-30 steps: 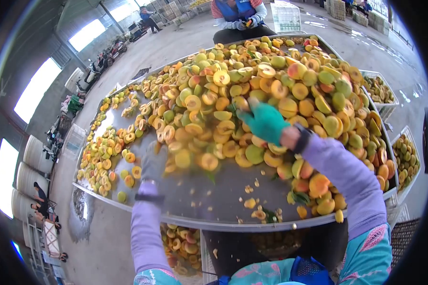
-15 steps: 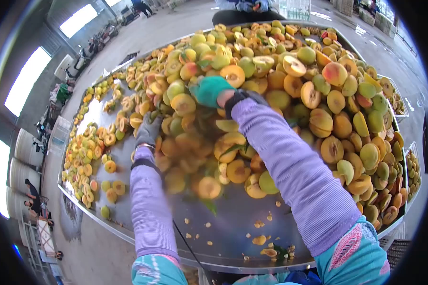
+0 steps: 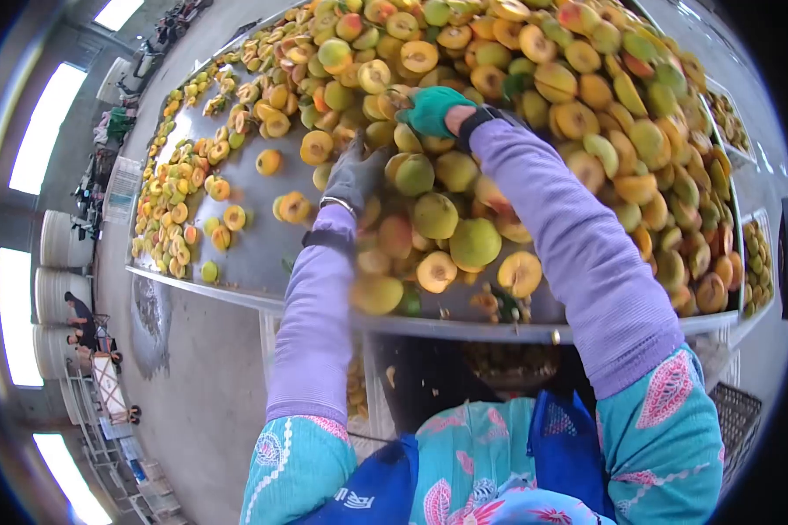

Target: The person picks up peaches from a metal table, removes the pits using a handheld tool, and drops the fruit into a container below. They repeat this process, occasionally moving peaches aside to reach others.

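A large heap of yellow-green peaches (image 3: 475,243), many of them halved and pitted, covers much of a metal table. My left hand (image 3: 355,179), in a grey glove, lies at the heap's left side, fingers stretched out against the fruit. Further up, my right hand (image 3: 436,110) wears a green glove. It touches the heap beside a peach half (image 3: 418,57), and its fingertips are partly hidden among the fruit. Between my forearms, several peaches are blurred by motion. Small scraps and a leaf (image 3: 508,304) lie by the near edge.
The metal table (image 3: 276,249) has a raised near rim. More halves (image 3: 179,192) are scattered on its left side. Crates of fruit (image 3: 756,254) stand beyond the right edge. White tubs (image 3: 66,241) and a person (image 3: 80,317) by a cart are off to the left.
The view has tilted down towards my body. Fruit between my arms has come nearer the table's front edge, covering much of the bare metal there. Both hands remain at the heap.
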Tool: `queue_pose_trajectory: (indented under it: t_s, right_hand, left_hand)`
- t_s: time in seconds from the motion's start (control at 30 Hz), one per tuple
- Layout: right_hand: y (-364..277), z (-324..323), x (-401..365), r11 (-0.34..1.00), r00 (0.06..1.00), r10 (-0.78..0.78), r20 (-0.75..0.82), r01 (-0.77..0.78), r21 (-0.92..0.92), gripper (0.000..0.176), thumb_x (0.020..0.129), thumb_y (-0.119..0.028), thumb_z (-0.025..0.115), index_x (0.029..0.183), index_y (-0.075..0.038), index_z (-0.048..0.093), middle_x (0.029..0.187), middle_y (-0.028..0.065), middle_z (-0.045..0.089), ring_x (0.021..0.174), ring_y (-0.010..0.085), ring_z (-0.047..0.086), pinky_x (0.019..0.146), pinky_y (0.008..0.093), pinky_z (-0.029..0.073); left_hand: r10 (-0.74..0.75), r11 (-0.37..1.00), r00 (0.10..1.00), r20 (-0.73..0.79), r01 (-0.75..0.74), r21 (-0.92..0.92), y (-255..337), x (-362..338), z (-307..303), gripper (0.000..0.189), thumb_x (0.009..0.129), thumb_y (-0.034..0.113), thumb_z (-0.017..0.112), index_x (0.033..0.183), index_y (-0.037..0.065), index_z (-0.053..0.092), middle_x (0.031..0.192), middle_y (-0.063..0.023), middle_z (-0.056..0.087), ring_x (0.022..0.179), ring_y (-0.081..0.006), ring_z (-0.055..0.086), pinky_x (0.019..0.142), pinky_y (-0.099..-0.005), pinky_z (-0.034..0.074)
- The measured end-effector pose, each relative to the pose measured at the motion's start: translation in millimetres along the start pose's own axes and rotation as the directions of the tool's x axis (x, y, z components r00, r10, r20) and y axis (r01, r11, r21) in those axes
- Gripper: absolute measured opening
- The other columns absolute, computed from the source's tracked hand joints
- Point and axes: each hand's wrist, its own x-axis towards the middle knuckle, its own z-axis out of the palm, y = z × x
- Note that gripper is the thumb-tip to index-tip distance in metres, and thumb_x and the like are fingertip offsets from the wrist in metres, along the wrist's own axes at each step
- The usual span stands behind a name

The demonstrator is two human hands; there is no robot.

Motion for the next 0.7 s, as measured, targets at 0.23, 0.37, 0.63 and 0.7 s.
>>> queue_pose_trajectory:
  t_s: [0.23,0.37,0.63,0.7]
  right_hand:
    - [-37.8,-37.0,-108.1,0.996,0.894,-0.049,-0.446,0.076,0.043,0.042,0.091,-0.043,0.055,0.106,-0.004,0.060,0.100,0.0199,0.067,0.096,0.0372,0.064,0.084,0.0459,0.049]
    - [-60.9,-67.6,-225.6,0.978,0.832,0.072,-0.550,0.048,0.202,0.043,0.092,-0.045,0.056,0.104,-0.003,0.060,0.091,0.0189,0.067,0.085,0.0344,0.065,0.077,0.0430,0.049]
    - [-73.6,46.1,-370.3,0.219,0.887,0.408,0.217,-0.326,0.920,0.035,0.094,-0.043,0.056,0.095,-0.007,0.056,0.062,0.0007,0.053,0.044,0.0107,0.050,0.038,0.0244,0.038]
    - [-78.2,63.3,-381.0,0.090,0.871,0.433,0.233,-0.299,0.950,0.033,0.095,-0.042,0.055,0.093,-0.009,0.055,0.061,-0.0005,0.051,0.043,0.0093,0.047,0.038,0.0233,0.036]
  left_hand:
    - [0.261,0.960,0.930,0.257,-0.224,-0.166,-9.0,-29.7,-1.8,0.054,0.085,0.046,0.059,0.116,0.001,0.060,0.113,-0.0180,0.064,0.100,-0.0339,0.061,0.087,-0.0419,0.048]
    - [0.000,0.912,0.998,0.059,-0.024,0.409,118.2,-193.1,-87.6,0.050,0.081,0.046,0.061,0.101,0.000,0.065,0.103,-0.0214,0.065,0.096,-0.0342,0.063,0.084,-0.0439,0.048]
    - [0.028,0.884,0.996,-0.079,0.012,0.467,122.2,-267.8,-7.4,0.059,0.077,0.048,0.071,0.104,-0.004,0.060,0.092,-0.0213,0.066,0.083,-0.0362,0.066,0.072,-0.0442,0.052]
    - [-0.008,1.000,0.995,-0.101,0.005,-0.027,117.2,-276.4,-19.4,0.057,0.078,0.038,0.070,0.115,-0.003,0.057,0.092,-0.0188,0.066,0.088,-0.0320,0.065,0.077,-0.0399,0.051]
